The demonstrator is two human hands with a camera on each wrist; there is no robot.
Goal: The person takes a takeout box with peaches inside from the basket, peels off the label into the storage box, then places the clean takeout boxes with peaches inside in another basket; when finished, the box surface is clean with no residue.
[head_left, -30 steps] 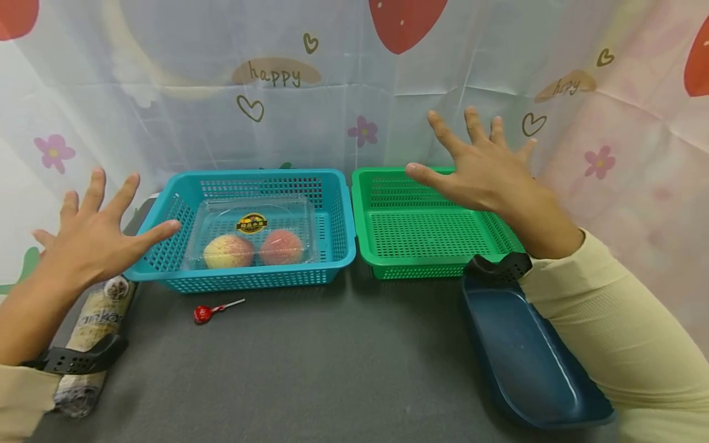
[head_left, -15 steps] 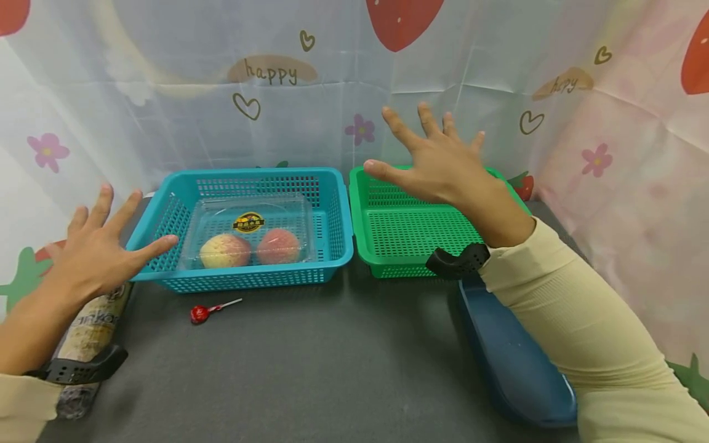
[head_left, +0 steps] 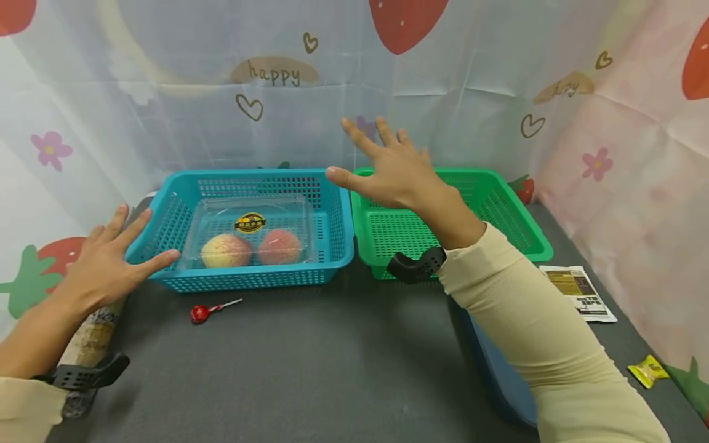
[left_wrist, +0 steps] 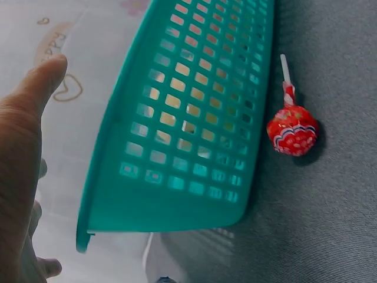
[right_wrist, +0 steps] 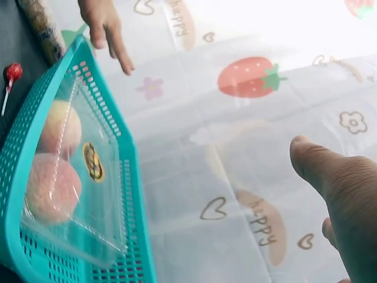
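My left hand [head_left: 108, 264], fingers spread, hovers by the left end of a blue plastic basket [head_left: 249, 280]. Inside that basket lies a clear plastic box [head_left: 282, 212] with a black and gold label; two peaches [head_left: 226, 251] show through it. My right hand [head_left: 396, 169] is held in the air over the left part of a green basket [head_left: 471, 261], its fingers apart and holding nothing. A red-wrapped lollipop [left_wrist: 293, 131] lies on the table in front of the blue basket. The right wrist view shows the box [right_wrist: 106, 200] from above.
A rolled, printed bundle [head_left: 91, 338] lies at the left, partly behind my left forearm. Under my right sleeve is a dark blue tray [head_left: 506, 381], mostly hidden. At the right are a white and gold packet [head_left: 578, 292] and a small yellow-wrapped piece [head_left: 648, 371]. A printed curtain [head_left: 471, 80] hangs behind.
My right hand has moved left from above the green basket's right side towards the blue basket, uncovering the packet and the yellow piece. My left hand has sunk slightly and shifted a little right.
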